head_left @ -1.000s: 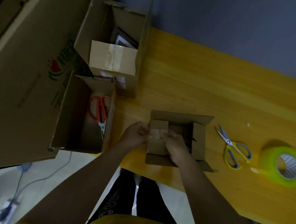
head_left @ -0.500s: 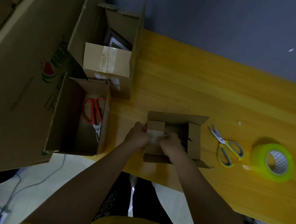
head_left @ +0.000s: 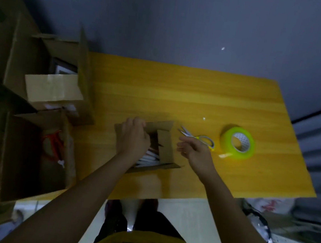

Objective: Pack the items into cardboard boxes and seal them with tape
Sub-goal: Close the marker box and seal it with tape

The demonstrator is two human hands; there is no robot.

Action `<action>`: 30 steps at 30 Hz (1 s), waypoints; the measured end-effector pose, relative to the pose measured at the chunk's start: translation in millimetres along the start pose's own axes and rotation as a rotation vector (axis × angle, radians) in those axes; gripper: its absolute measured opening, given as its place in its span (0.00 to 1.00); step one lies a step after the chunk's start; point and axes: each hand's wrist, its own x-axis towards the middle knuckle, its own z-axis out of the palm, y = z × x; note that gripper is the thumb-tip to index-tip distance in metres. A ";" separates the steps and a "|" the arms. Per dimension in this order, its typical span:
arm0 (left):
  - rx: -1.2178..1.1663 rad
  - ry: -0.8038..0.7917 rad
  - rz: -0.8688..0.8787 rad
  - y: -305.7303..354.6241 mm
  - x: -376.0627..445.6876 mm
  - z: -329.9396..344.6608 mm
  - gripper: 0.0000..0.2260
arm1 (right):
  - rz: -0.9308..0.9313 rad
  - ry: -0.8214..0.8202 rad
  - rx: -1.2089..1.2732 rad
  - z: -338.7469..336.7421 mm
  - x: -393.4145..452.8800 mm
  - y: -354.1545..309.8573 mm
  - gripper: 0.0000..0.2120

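Resting on the small cardboard box [head_left: 164,146] near the middle of the yellow tabletop [head_left: 179,95], the left hand [head_left: 133,138] curls its fingers over the box's far-left flap and grips it. White items show inside the box beneath that hand. To the right of the box, the right hand [head_left: 196,152] hovers with fingers loosely spread, holding nothing, just near the yellow-handled scissors [head_left: 198,137]. A roll of green tape [head_left: 237,142] sits right of the scissors, its loose end on the wood. At the left edge, two larger open boxes stand; the nearer one [head_left: 28,155] holds red scissors [head_left: 54,148].
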 end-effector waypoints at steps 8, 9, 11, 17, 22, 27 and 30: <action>-0.033 -0.270 0.259 109.7 3.5 57.8 0.09 | 0.062 0.185 -0.130 -119.0 20.2 46.9 0.10; -0.039 -0.294 0.253 121.0 4.5 70.2 0.09 | 0.024 0.200 -0.219 -133.4 27.9 53.0 0.10; -0.044 -0.338 0.233 142.5 10.1 97.4 0.10 | -0.075 0.198 -0.400 -160.7 45.9 64.4 0.12; -0.036 -0.478 0.084 194.2 28.5 177.4 0.15 | -0.154 0.068 -0.739 -215.3 100.3 108.5 0.20; 0.024 -0.544 0.007 204.6 32.6 214.3 0.18 | -0.272 -0.137 -1.047 -222.4 127.1 136.6 0.25; -0.016 -0.531 -0.044 207.5 35.4 232.1 0.18 | -0.374 -0.227 -1.214 -220.7 133.5 147.6 0.23; -0.070 -0.512 -0.016 215.6 43.2 242.1 0.21 | -0.387 -0.263 -1.160 -227.6 137.0 153.0 0.21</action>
